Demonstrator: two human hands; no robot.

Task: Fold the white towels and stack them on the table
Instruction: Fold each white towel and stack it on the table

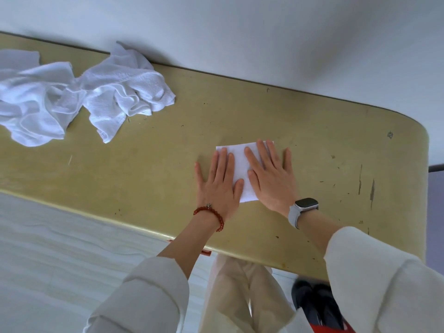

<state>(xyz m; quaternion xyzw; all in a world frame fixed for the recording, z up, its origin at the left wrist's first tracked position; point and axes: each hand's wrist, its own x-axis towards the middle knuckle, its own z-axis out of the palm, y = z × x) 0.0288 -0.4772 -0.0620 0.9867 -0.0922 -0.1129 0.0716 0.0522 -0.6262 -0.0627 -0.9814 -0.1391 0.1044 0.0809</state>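
Observation:
A small folded white towel [240, 164] lies flat on the yellowish table [168, 164], right of centre. My left hand [219, 186] presses flat on its left part, fingers spread, a red bead bracelet on the wrist. My right hand [271, 176] lies flat on its right part, a watch on the wrist. Neither hand grips anything. A heap of crumpled white towels [79, 94] sits at the table's far left, well apart from both hands.
The table's far edge meets a white wall [240, 32]. Its rounded right end [425, 164] is close to my right hand. The near edge [144, 227] runs diagonally above a pale floor. My legs and dark shoes [314, 304] show below.

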